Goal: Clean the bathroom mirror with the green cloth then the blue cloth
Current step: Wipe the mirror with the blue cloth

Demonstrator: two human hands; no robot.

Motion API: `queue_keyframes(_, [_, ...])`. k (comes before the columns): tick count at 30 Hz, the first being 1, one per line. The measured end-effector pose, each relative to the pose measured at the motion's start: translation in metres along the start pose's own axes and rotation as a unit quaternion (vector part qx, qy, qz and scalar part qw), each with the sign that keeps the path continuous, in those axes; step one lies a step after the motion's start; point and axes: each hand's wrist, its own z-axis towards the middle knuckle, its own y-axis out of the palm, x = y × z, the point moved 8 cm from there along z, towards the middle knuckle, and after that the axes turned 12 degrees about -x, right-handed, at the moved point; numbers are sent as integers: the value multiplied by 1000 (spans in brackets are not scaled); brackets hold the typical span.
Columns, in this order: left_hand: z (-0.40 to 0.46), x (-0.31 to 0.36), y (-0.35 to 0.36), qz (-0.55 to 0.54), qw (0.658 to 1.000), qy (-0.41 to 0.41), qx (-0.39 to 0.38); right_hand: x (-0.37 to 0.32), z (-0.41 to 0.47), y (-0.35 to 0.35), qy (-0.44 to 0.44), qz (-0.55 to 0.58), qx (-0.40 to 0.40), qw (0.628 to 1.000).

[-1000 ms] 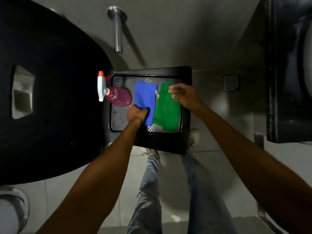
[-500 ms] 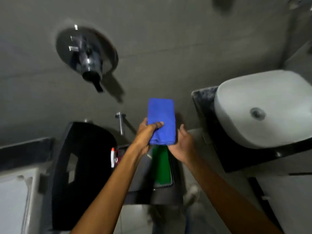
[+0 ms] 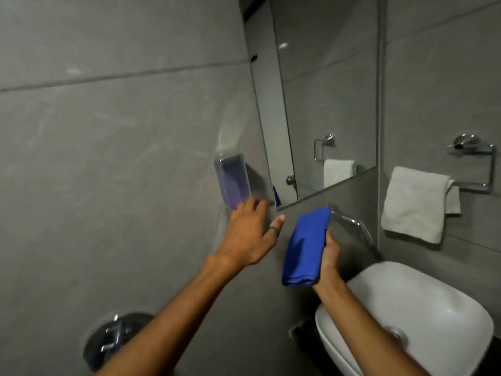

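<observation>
Head view: the right hand (image 3: 329, 256) sits at centre frame, its grip closed around the folded blue cloth (image 3: 305, 246), which hangs upright in front of the grey tiled wall (image 3: 108, 158) with its lower folded edge below the wrist. The left hand (image 3: 250, 234) is just to the left of the cloth, apart from it, fingers spread and grip open, holding nothing; a dark ring shows on one finger. Its fingertips reach toward the lower edge of a clear wall-mounted dispenser (image 3: 233, 183) filled with violet liquid; contact cannot be confirmed. The bathroom mirror (image 3: 325, 90) occupies the upper centre of the frame, above and slightly right of both hands; a sliver of blue reflection shows at its lower left corner. A chrome spout (image 3: 352, 226) projects from the wall directly behind the cloth, above the white basin (image 3: 433, 308) at lower right. A white towel (image 3: 417, 204) hangs on a chrome holder (image 3: 477, 158) at the right edge. A round chrome wall valve (image 3: 113, 340) is at lower left. The green cloth is out of frame.
</observation>
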Motion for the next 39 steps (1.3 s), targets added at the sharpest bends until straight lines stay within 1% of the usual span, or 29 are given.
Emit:
queue_keyframes(2, [33, 13, -46, 53, 996, 36, 68, -40, 30, 16, -55, -57, 8, 997])
queue_keyframes(4, [67, 19, -84, 98, 987, 59, 112, -71, 56, 44, -120, -121, -14, 985])
queue_keyframes(6, [106, 20, -115, 154, 976, 73, 136, -93, 81, 82, -217, -172, -69, 958])
queue_keyframes(7, [123, 17, -128, 195, 968, 69, 144, -98, 90, 106, -262, -214, -107, 935])
queue_keyframes(8, [139, 11, -139, 245, 956, 60, 147, -97, 97, 129, -303, -278, -144, 900])
queue_keyframes(9, [152, 2, -148, 295, 943, 45, 146, -91, 104, 150, -334, -370, -172, 850])
queue_keyframes(10, [162, -8, -154, 336, 930, 34, 148, -81, 110, 166, -370, -480, -167, 778])
queue_keyframes(11, [168, -18, -158, 364, 917, 26, 158, -70, 117, 175, -407, -578, -133, 695])
queue_keyframes(12, [172, -26, -161, 387, 905, 21, 177, -61, 123, 177, -440, -639, -95, 624])
queue_keyframes(13, [175, -33, -163, 408, 891, 19, 198, -55, 129, 175, -462, -663, -77, 584])
queue_keyframes(15, [179, -40, -161, 423, 877, 22, 227, -55, 141, 164, -484, -672, -93, 552])
queue_keyframes(16, [179, -42, -159, 425, 873, 26, 237, -60, 147, 156, -491, -671, -101, 547])
queue_keyframes(17, [181, -42, -159, 427, 870, 29, 243, -68, 154, 145, -491, -663, -93, 558])
queue_keyframes(18, [182, -42, -159, 428, 868, 33, 249, -81, 164, 131, -484, -655, -71, 576])
queue_keyframes(20, [183, -41, -161, 424, 867, 36, 260, -114, 187, 103, -461, -626, -25, 629])
queue_keyframes(21, [184, -40, -161, 423, 866, 37, 265, -132, 198, 90, -452, -613, -7, 648])
queue_keyframes(23, [184, -38, -160, 429, 860, 37, 274, -164, 218, 67, -445, -596, 20, 668])
queue_keyframes(29, [187, -40, -161, 447, 848, 21, 283, -230, 266, 16, -418, -568, 44, 708])
queue_keyframes(33, [186, -41, -162, 460, 839, 29, 289, -265, 299, -21, -403, -560, 72, 720])
queue_keyframes(36, [187, -40, -162, 462, 836, 34, 294, -281, 319, -46, -398, -520, 97, 750])
queue_keyframes(37, [187, -40, -162, 464, 836, 35, 292, -282, 321, -47, -394, -516, 97, 754])
queue_keyframes(39, [186, -40, -163, 461, 838, 33, 291, -277, 317, -40, -395, -518, 108, 751])
